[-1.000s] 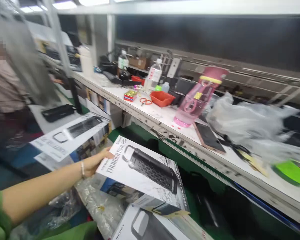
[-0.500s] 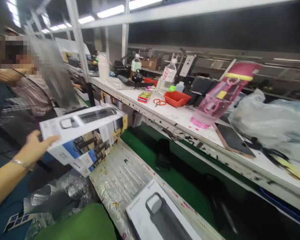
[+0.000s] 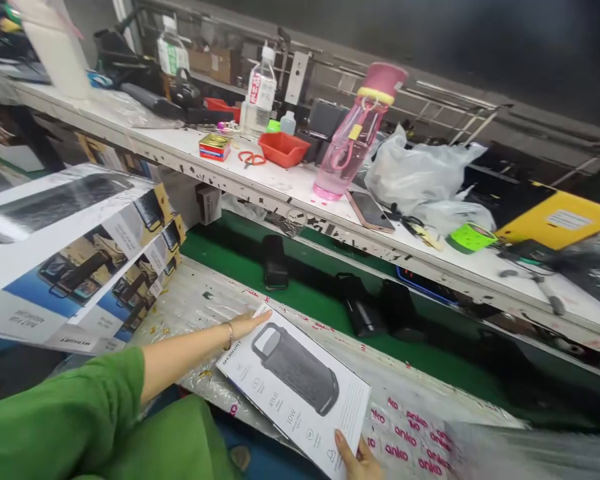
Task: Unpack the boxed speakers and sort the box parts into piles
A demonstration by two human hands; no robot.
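A white carton (image 3: 300, 387) printed with a dark speaker with a carry handle lies tilted over the edge of the bench in front of me. My left hand (image 3: 249, 325) grips its upper left corner, thumb along the top edge. At the lower right corner my right hand (image 3: 356, 457) has hold of the same carton, its thumb on the printed face and its other fingers partly hidden. Left of my arm stands a stack of similar cartons (image 3: 95, 267) with photo-printed sides; neither hand touches it.
A green conveyor belt (image 3: 310, 287) carries several black speakers (image 3: 275, 263) beyond the bench (image 3: 200, 287). Above it a white shelf (image 3: 180, 147) holds a pink bottle (image 3: 347, 143), an orange tray (image 3: 284, 148) and green tape (image 3: 473, 237). Clear plastic bags (image 3: 535, 447) lie at right.
My left hand has let go of the stacked cartons at left and moved right onto the single carton. My right hand has come into view on that carton. The view has swung right and down.
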